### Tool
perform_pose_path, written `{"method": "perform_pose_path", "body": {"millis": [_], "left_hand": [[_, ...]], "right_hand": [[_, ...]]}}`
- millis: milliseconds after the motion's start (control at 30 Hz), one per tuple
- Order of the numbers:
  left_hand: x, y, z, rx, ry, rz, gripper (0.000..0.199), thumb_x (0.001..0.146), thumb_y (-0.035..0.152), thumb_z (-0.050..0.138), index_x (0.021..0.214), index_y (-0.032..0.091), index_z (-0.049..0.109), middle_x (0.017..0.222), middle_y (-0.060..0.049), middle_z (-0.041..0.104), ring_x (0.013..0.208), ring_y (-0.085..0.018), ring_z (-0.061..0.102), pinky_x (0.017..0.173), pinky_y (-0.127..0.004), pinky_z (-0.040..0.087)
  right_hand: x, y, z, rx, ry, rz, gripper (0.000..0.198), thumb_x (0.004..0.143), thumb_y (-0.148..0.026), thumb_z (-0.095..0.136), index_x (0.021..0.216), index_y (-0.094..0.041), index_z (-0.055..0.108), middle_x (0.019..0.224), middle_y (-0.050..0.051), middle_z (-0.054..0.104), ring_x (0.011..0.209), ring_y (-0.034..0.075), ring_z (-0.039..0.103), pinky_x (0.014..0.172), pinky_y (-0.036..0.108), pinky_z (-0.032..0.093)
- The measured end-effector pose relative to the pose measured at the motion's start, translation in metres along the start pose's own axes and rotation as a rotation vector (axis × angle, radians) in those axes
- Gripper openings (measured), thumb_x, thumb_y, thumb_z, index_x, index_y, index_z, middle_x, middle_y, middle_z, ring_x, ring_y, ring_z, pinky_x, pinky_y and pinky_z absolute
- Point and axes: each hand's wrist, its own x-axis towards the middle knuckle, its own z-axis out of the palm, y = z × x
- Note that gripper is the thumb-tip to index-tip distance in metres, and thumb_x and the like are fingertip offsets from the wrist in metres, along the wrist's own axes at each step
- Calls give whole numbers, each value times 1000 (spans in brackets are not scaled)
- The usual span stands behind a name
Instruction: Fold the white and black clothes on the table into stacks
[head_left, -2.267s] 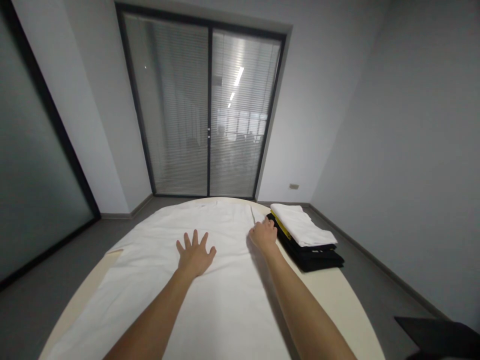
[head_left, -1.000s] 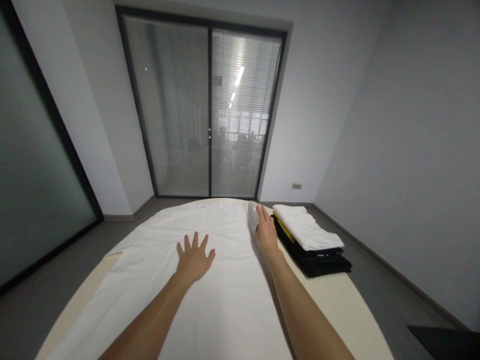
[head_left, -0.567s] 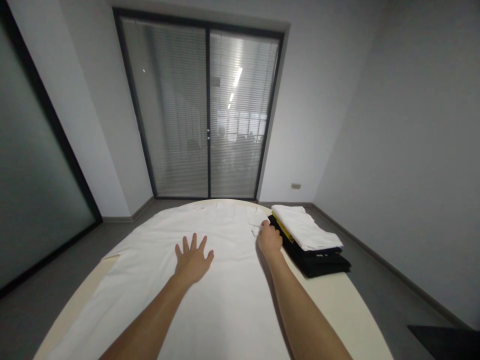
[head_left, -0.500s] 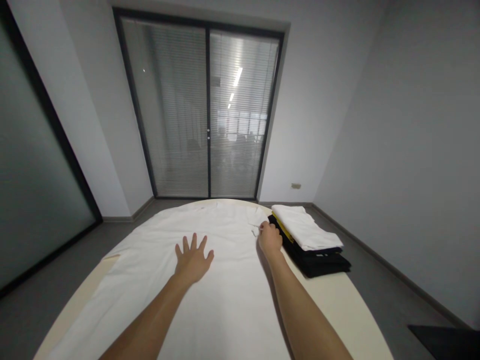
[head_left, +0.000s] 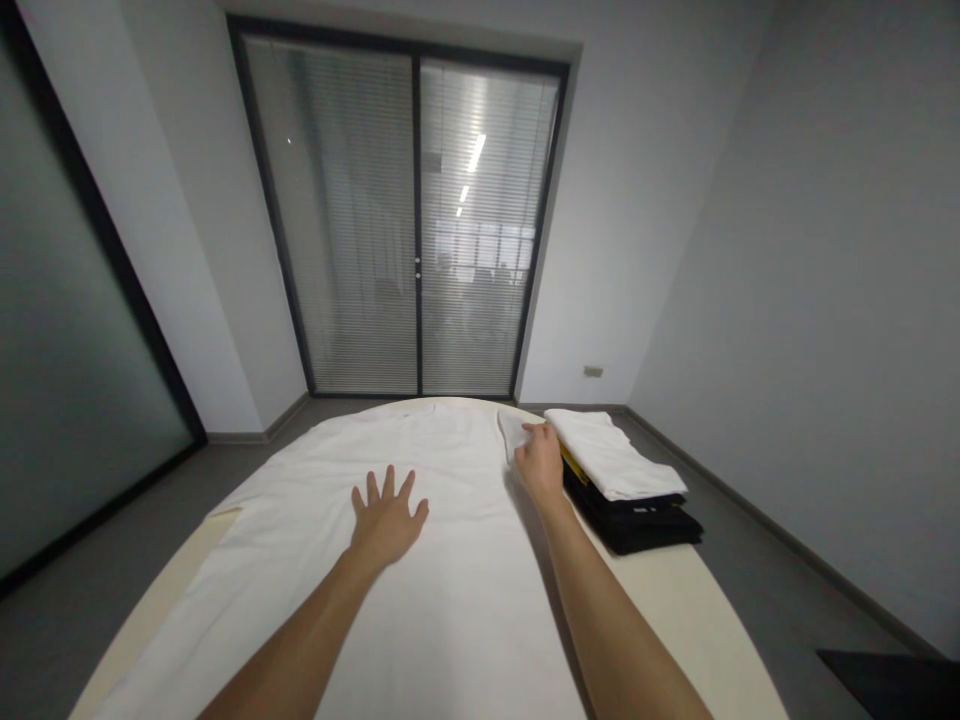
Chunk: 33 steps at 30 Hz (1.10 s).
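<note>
A white T-shirt (head_left: 450, 580) lies spread over the table, covering most of its top. My left hand (head_left: 386, 520) rests flat on the shirt with its fingers spread. At the shirt's right edge, my right hand (head_left: 540, 462) is closed on the small sleeve (head_left: 511, 432), which sticks out to the right near the far end. The fingertips of that hand are partly hidden. Just right of it sits a stack of folded clothes, with a white folded garment (head_left: 611, 455) on top, a strip of yellow beneath, and black folded garments (head_left: 645, 530) at the bottom.
The pale round table (head_left: 682, 610) shows along the right side and at the left edge. Beyond its far edge stand glass doors with blinds (head_left: 420, 230). A dark flat object (head_left: 885, 680) is at the lower right.
My right hand has moved slightly away from me, drawing the sleeve out to the right; the bunched cloth there now lies smoother. The left hand has stayed in place.
</note>
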Motion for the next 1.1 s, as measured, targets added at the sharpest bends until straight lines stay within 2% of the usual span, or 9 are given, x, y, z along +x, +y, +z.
{"method": "perform_pose_path", "body": {"millis": [167, 267, 367, 500, 600, 700, 867, 1000, 1100], "left_hand": [[0, 0, 0, 3, 0, -4, 66, 94, 57, 34, 154, 27, 35, 163, -13, 23, 148, -47, 13, 114, -67, 10], [0, 0, 1, 8, 4, -4, 67, 94, 57, 35, 154, 27, 35, 163, -14, 23, 148, -47, 13, 114, -67, 11], [1, 0, 3, 10, 12, -2, 66, 94, 56, 35, 154, 27, 35, 163, -14, 23, 148, -47, 13, 114, -67, 11], [2, -1, 5, 11, 13, -2, 67, 94, 57, 34, 154, 27, 34, 163, -14, 23, 148, -47, 13, 114, -67, 12], [2, -2, 4, 4, 7, -6, 67, 94, 57, 34, 154, 28, 34, 163, -13, 23, 148, -47, 12, 114, -66, 11], [1, -1, 1, -7, 0, -8, 66, 95, 57, 34, 154, 28, 33, 163, -12, 23, 148, -46, 12, 114, -66, 11], [1, 0, 1, -11, 5, -7, 66, 94, 57, 35, 154, 28, 35, 163, -13, 23, 148, -46, 13, 114, -66, 10], [2, -1, 3, -9, 7, -4, 66, 94, 57, 34, 154, 28, 35, 163, -13, 23, 148, -46, 12, 114, -67, 10], [1, -1, 2, 2, 10, -1, 66, 94, 57, 34, 154, 27, 35, 163, -13, 24, 148, -47, 13, 114, -67, 12]], "right_hand": [[-6, 3, -1, -124, -54, 22, 49, 80, 0, 48, 126, -14, 59, 127, 13, 56, 112, 22, 56, 91, 26, 41], [-4, 6, -1, -200, -87, 32, 43, 86, -1, 44, 122, -16, 63, 118, 13, 61, 105, 22, 58, 86, 28, 42], [-3, 8, -3, -215, -87, 34, 33, 91, -7, 45, 114, -16, 66, 109, 12, 64, 102, 22, 59, 85, 29, 41], [-2, 5, -6, -185, -62, 44, 20, 92, -20, 55, 106, -16, 67, 107, 11, 65, 101, 24, 58, 85, 29, 42], [-2, 1, -8, -170, -56, 59, 20, 95, -29, 54, 100, -15, 68, 104, 12, 65, 101, 25, 57, 84, 29, 42], [-4, 1, -4, -183, -79, 49, 19, 93, -22, 53, 105, -15, 66, 109, 13, 63, 102, 24, 57, 82, 29, 42], [-10, 6, 5, -278, -155, 26, 33, 87, -10, 56, 118, -19, 64, 115, 12, 60, 103, 24, 57, 80, 31, 42], [-10, 9, 5, -283, -134, 33, 22, 93, -18, 52, 110, -18, 67, 109, 13, 61, 100, 24, 57, 80, 31, 42], [-9, 5, 0, -240, -44, 27, 22, 95, -25, 52, 106, -17, 69, 118, 15, 60, 109, 27, 53, 83, 32, 42]]}}
